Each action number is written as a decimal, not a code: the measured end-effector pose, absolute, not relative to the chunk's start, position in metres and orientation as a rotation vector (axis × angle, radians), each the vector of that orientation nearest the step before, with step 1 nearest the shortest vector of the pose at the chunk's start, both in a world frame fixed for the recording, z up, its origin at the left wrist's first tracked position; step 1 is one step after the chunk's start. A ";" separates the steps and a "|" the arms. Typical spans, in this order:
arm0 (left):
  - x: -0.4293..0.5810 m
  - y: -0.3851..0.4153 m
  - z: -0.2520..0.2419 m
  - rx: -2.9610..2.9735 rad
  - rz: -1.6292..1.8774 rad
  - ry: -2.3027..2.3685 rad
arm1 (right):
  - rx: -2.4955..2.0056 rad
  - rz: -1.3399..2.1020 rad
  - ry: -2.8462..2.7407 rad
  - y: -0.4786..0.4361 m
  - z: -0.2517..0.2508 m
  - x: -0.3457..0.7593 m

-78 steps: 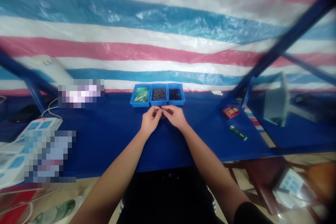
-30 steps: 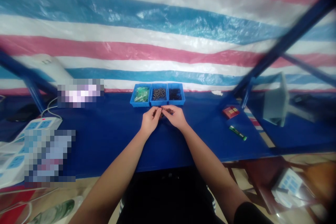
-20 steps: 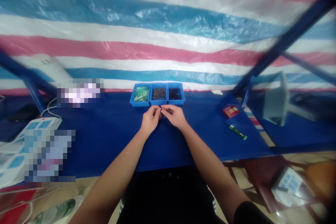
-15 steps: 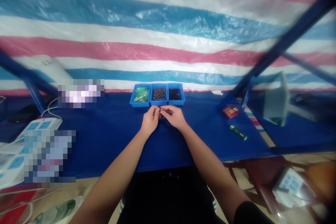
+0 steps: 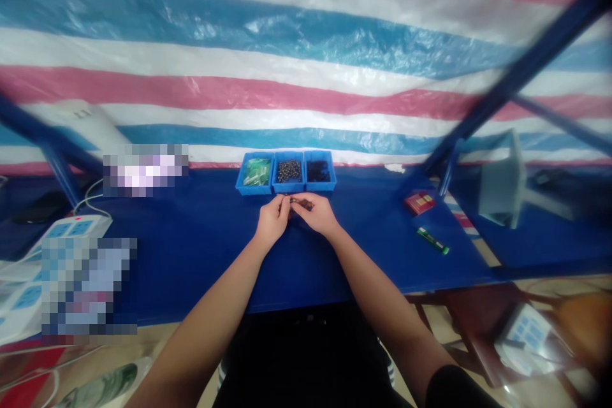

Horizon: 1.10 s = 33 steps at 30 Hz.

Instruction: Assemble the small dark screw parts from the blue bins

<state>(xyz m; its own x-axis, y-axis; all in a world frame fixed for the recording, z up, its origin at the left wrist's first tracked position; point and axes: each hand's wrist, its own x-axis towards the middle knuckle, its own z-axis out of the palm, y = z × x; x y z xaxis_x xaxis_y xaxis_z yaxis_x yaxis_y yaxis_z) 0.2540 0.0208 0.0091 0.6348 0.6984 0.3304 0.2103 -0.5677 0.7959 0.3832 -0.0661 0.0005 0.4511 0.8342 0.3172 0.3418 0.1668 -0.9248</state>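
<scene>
My left hand (image 5: 273, 220) and my right hand (image 5: 316, 211) meet at the fingertips over the blue table, just in front of three blue bins. Both are closed, pinching a small piece with a metallic glint (image 5: 292, 200) between them; its kind is too small to tell. Something dark brown shows under my right fingers, mostly hidden. The left bin (image 5: 255, 190) holds green plastic packets (image 5: 257, 171). Small brass-coloured metal parts (image 5: 289, 171) fill the middle bin (image 5: 287, 187). Black small pieces (image 5: 318, 171) lie in the right bin (image 5: 321, 186).
On the right of the table (image 5: 363, 242) lie a red box (image 5: 420, 203) and a green packet (image 5: 433, 240). A white power strip (image 5: 71, 229) with cables and a blurred-out flat object are at the left. Striped sheeting (image 5: 306, 95) hangs behind, with blue frame bars at both sides.
My hands stay together in the same place. The fingertips have shifted slightly around the small piece, and the view has moved a little.
</scene>
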 end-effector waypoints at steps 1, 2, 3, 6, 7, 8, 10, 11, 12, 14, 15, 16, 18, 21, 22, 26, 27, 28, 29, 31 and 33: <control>0.254 0.021 0.009 2.103 0.836 0.711 | -1.404 0.496 -1.105 -0.066 0.001 0.383; 0.254 0.020 0.009 2.096 0.834 0.711 | -1.383 0.519 -1.084 -0.066 0.002 0.383; 0.254 0.020 0.009 2.090 0.829 0.708 | -1.357 0.549 -1.058 -0.066 0.003 0.383; 0.254 0.020 0.009 2.086 0.815 0.694 | -1.281 0.635 -0.970 -0.065 0.005 0.384; 0.254 0.020 0.008 2.085 0.812 0.692 | -1.265 0.648 -0.946 -0.065 0.005 0.384; 0.255 0.020 0.008 2.083 0.810 0.691 | -1.257 0.654 -0.926 -0.064 0.006 0.384; 0.255 0.019 0.008 2.077 0.804 0.684 | -1.254 0.653 -0.902 -0.064 0.006 0.384; 0.255 0.020 0.008 2.076 0.799 0.679 | -1.256 0.652 -0.897 -0.064 0.006 0.384; 0.255 0.020 0.009 2.077 0.796 0.677 | -1.259 0.649 -0.896 -0.064 0.005 0.384; 0.254 0.020 0.008 2.076 0.801 0.692 | -1.283 0.627 -0.892 -0.064 0.004 0.387; 0.254 0.020 0.008 2.075 0.809 0.708 | -1.312 0.606 -0.886 -0.065 0.002 0.389; 0.254 0.020 0.008 2.071 0.818 0.725 | -1.356 0.579 -0.877 -0.065 0.001 0.391; 0.254 0.020 0.006 2.065 0.836 0.751 | -1.468 0.527 -0.851 -0.065 -0.002 0.395; 0.254 0.020 0.004 2.063 0.848 0.747 | -1.542 0.569 -0.810 -0.065 -0.003 0.399; 0.254 0.020 0.004 2.063 0.850 0.744 | -1.511 0.601 -0.798 -0.064 -0.002 0.399; 0.254 0.021 0.003 2.057 0.842 0.753 | -1.260 0.607 -0.812 -0.062 0.003 0.396; 0.254 0.021 0.002 2.056 0.838 0.756 | -1.231 0.587 -0.836 -0.062 0.004 0.395; 0.254 0.021 0.003 2.056 0.833 0.755 | -1.236 0.563 -0.865 -0.063 0.004 0.395; 0.253 0.021 0.003 2.055 0.830 0.753 | -1.275 0.532 -0.902 -0.063 0.003 0.395; 0.253 0.020 0.004 2.052 0.831 0.749 | -1.426 0.441 -1.006 -0.065 0.001 0.396; 0.254 0.020 0.005 2.041 0.847 0.753 | -1.595 0.323 -1.136 -0.066 -0.002 0.396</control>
<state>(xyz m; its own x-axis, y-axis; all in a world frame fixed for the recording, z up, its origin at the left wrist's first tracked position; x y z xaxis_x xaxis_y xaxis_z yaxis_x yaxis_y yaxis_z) 0.2537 0.0201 0.0046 0.6016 0.7389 0.3034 0.2153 -0.5158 0.8292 0.3960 -0.0659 -0.0017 0.5034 0.7941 0.3406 0.4961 0.0571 -0.8664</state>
